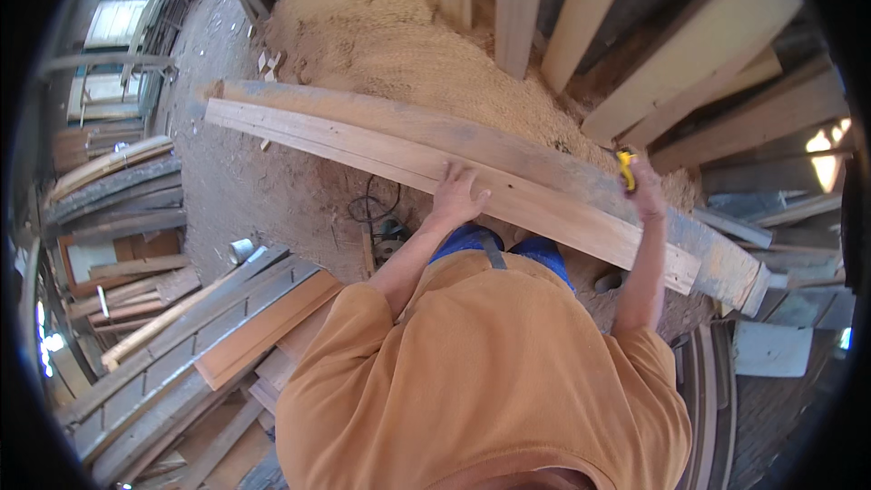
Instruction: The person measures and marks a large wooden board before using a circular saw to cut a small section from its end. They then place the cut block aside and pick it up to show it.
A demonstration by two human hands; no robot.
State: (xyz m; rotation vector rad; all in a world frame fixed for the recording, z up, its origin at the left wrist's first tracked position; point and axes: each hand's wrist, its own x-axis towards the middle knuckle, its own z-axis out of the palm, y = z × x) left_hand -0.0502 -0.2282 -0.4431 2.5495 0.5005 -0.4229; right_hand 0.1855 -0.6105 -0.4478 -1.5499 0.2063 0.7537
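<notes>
A long pale wooden plank lies slantwise in front of me, on top of a wider, dusty beam. My left hand rests on the plank near its middle, fingers spread and gripping nothing. Raised over the beam to the right, my right hand is closed around a small yellow-and-black hand tool. Its exact kind is too small to tell, and my fingers cover part of it.
Sawdust is heaped beyond the beam. Upright boards lean at the far right. Stacked planks lie at the left, with a small can beside them. A dark cable coils on the ground left of my legs.
</notes>
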